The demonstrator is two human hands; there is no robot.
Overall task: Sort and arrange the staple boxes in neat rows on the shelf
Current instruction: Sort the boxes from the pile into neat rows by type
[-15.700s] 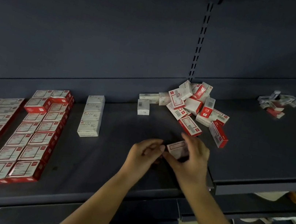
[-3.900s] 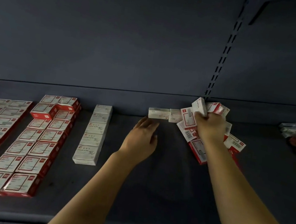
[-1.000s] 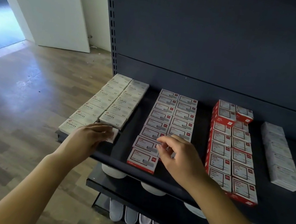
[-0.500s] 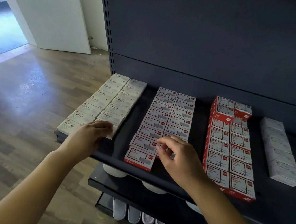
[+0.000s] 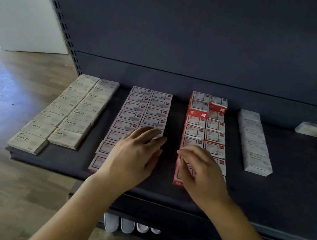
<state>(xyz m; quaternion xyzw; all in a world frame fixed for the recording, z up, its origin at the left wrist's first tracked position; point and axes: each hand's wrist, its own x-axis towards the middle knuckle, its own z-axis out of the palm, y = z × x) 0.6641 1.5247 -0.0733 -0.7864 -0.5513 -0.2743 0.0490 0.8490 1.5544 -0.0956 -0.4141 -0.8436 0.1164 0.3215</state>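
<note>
On shelf (image 5: 265, 197) | left hand (image 5: 133, 157) flat over boxes (image 5: 134, 108) | right hand (image 5: 199, 171) seemingly touching red boxes (image 5: 196, 121)

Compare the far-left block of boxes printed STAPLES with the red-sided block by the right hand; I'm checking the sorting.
1. The STAPLES block is plain beige; the red-sided block has white tops and red sides.
2. The STAPLES block lies one layer deep; the red-sided block has extra boxes stacked at its back.
3. No hand touches the STAPLES block; the right hand rests over the red-sided block's front.

Both form two columns.

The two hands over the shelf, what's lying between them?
In the head view, only a bare strip of dark shelf separates the left hand, over the white-topped staple boxes, from the right hand, over the red-sided staple boxes.
</note>
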